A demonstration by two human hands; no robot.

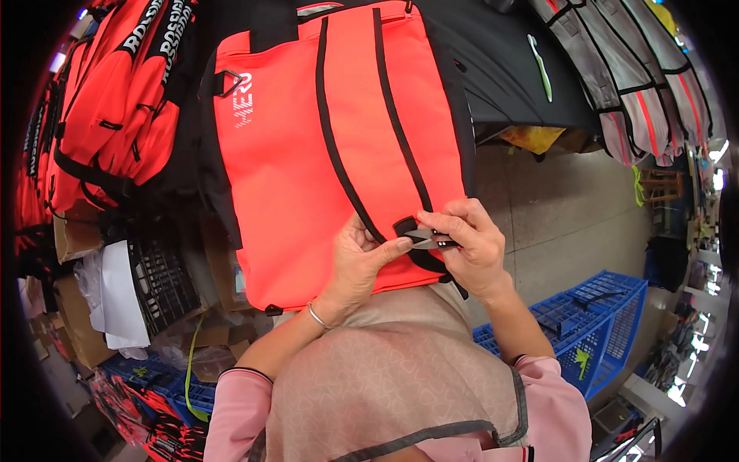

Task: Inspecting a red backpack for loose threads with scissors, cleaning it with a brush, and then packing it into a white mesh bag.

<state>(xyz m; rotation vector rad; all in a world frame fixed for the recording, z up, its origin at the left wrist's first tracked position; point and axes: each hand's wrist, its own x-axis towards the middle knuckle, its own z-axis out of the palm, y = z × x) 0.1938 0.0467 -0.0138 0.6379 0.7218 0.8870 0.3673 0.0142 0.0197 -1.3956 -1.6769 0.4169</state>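
Observation:
A bright red-orange bag with black sides [281, 192] lies in front of me, its near edge against my lap. Down its middle runs a padded strap with black edging [366, 115]. My right hand [475, 245] is closed around small thread snips [423, 240], their metal blades pointing left at the strap's lower end. Beside the blades, my left hand [356, 260] pinches the strap's lower edge between thumb and fingers. A small black tab [404, 225] sits just above the blades. Whether a thread lies between the blades is too small to tell.
A white-and-green toothbrush [541, 69] lies on the black-covered table [493, 85]. Red bags [115, 100] are piled at left, grey bags [623, 69] at right. Blue plastic crates [608, 331] stand low at right. Cardboard boxes [81, 308] and white sheets [119, 296] are at left.

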